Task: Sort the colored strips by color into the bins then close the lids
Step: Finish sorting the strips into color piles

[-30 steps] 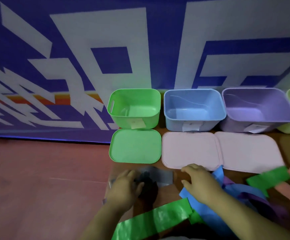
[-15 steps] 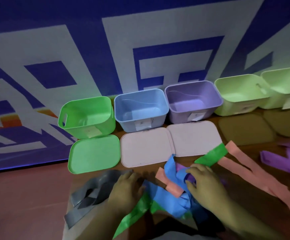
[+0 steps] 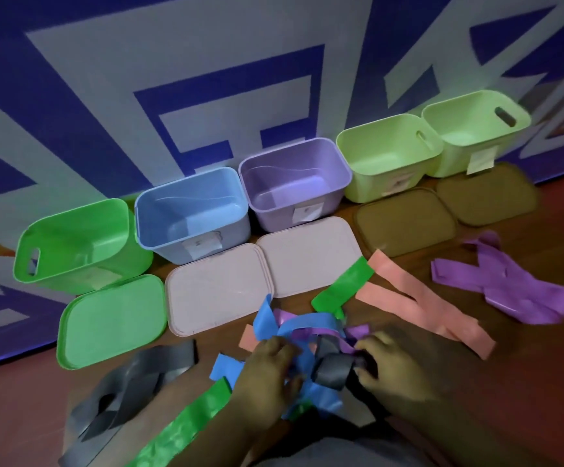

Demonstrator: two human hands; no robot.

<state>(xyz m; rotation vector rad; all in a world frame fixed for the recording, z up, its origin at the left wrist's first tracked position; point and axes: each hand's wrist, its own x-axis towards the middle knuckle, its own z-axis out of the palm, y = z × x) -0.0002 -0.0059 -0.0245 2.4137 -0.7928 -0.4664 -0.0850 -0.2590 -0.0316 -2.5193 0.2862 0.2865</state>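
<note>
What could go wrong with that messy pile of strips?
The right hand pinches a grey strip tangled with blue strips and purple strips; pulling may drag those along.
The inner light green bin and the end light green bin look alike, so a strip might land in the wrong one.

Five open bins (image 3: pixel 294 143) stand in a far row, lids (image 3: pixel 216 291) flat before them, mixed strips (image 3: pixel 294 323) tangled near, purple strips (image 3: pixel 523 294) right, grey strips (image 3: pixel 132 382) left.

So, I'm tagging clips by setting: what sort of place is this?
Likely a staged sorting setup, not a home: labelled bins lined along a printed blue-and-white backdrop, lids laid before them.
</note>
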